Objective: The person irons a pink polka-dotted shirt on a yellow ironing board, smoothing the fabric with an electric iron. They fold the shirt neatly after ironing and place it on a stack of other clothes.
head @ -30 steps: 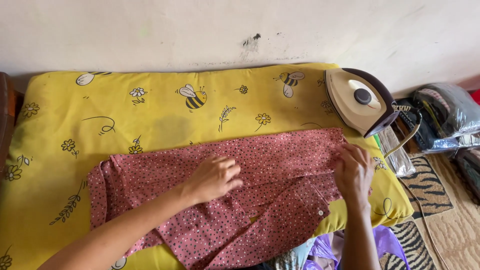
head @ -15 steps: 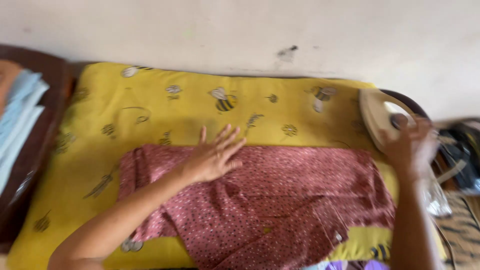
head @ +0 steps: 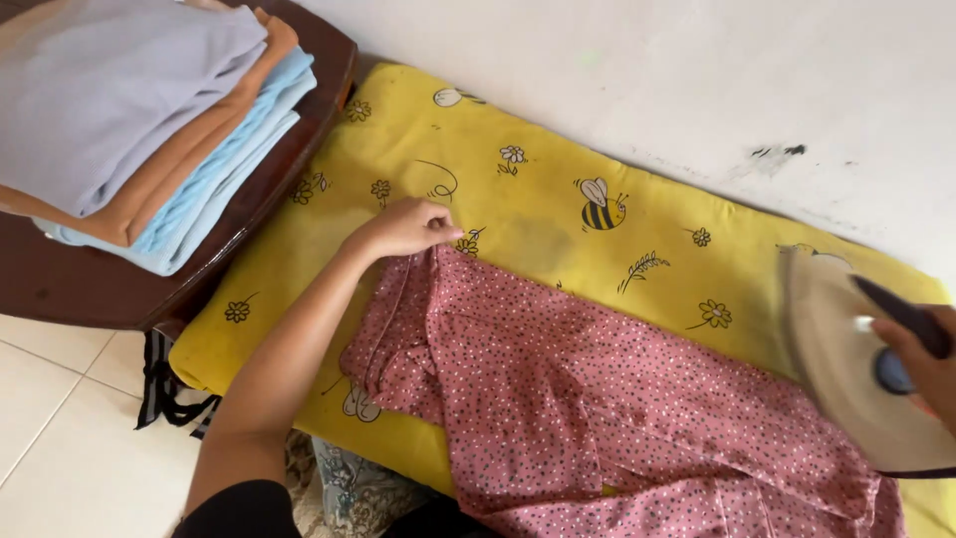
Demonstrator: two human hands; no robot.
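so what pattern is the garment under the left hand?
Pink-red garment with small dark and white dots, pinched by the left hand; head view.

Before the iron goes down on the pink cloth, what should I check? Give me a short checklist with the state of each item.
1. Right hand grips the iron by its handle: ok.
2. Left hand pinches the corner of the pink dotted garment, far from the iron: ok.
3. Garment lies flat: not ok, folds near the left edge.
4. Garment rests on the yellow mat: ok.
5. Iron heat: cannot tell.
6. Cord free: cannot tell.
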